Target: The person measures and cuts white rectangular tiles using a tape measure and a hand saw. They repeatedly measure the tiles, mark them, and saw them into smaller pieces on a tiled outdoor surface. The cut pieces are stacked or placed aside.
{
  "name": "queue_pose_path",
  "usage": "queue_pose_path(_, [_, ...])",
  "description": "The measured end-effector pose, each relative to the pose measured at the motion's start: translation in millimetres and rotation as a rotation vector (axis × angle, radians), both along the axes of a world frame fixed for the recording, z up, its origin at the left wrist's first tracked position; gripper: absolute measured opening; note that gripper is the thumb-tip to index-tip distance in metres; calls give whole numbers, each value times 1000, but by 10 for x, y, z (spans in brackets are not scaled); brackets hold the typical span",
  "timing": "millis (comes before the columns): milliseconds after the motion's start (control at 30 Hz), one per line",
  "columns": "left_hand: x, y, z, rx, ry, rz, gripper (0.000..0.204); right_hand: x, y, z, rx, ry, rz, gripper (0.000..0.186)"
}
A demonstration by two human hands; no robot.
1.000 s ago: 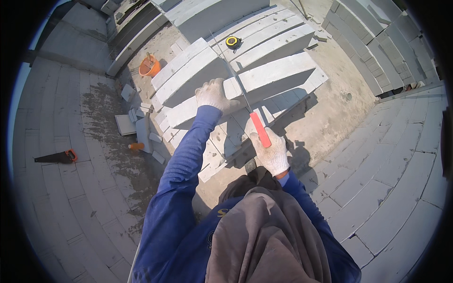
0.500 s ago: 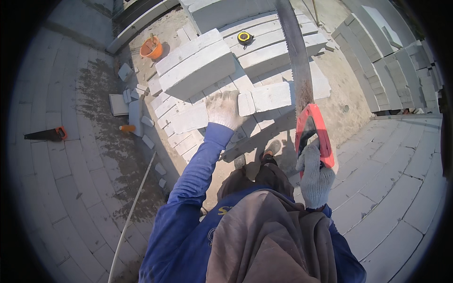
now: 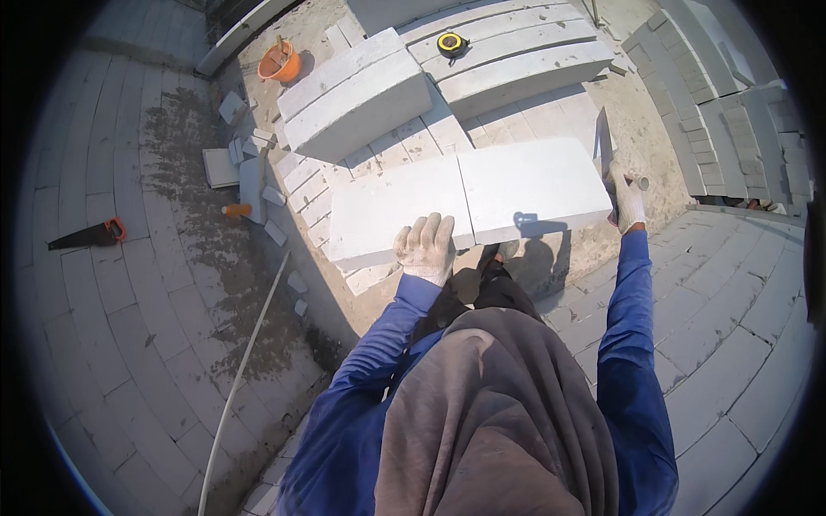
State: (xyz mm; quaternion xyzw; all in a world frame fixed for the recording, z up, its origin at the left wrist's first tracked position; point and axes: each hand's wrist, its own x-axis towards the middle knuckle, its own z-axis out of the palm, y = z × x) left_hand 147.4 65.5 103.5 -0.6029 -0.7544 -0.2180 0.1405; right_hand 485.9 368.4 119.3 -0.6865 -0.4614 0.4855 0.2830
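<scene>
My left hand (image 3: 427, 245), in a pale knit glove, has its fingers bent over the near edge of a white block (image 3: 400, 202). Against that block's right end lies a second white block (image 3: 533, 189), a thin straight line parting the two. Beyond its right end my right hand (image 3: 630, 202), also gloved, is closed round the handle of a handsaw. The handsaw's blade (image 3: 603, 142) points away from me, its handle mostly hidden by the hand. A shadow falls across the right block's near edge.
Long white blocks (image 3: 357, 103) lie stacked beyond, with a yellow tape measure (image 3: 451, 45) on top. An orange bucket (image 3: 280, 64) stands far left, near block offcuts (image 3: 249, 189). Another handsaw (image 3: 90, 234) lies at left, near a long pale pole (image 3: 245, 370). More blocks (image 3: 701, 112) stand right.
The handsaw has come down from its raised position to beside the blocks' right end. The near blocks now show a broad face upward. My left hand has moved to their near edge.
</scene>
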Motion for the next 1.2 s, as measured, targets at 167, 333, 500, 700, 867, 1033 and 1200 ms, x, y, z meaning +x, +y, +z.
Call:
queue_pose_path(167, [100, -242, -363, -34, -47, -34, 79, -100, -197, -129, -93, 162, 81, 66])
queue_pose_path(333, [238, -393, -315, -180, -103, 24, 81, 10, -347, -312, -249, 270, 76, 67])
queue_pose_path(500, [-148, -465, 70, -285, -481, 59, 72, 9, -416, -397, -156, 213, 81, 58])
queue_pose_path(700, [-2213, -285, -278, -293, -960, 879, 103, -240, -246, -301, -89, -80, 145, 62])
queue_pose_path(867, [-2353, -59, -665, -481, -966, 894, 121, -450, -170, -292, 19, -470, 199, 77])
queue_pose_path(1033, [-2179, -93, -301, -77, -1140, 854, 95, -589, -76, 82, 236, -294, 61, 78])
queue_pose_path(1200, [-2486, 81, -118, 413, -1324, 651, 70, -875, 187, 565, 437, -74, -16, 61])
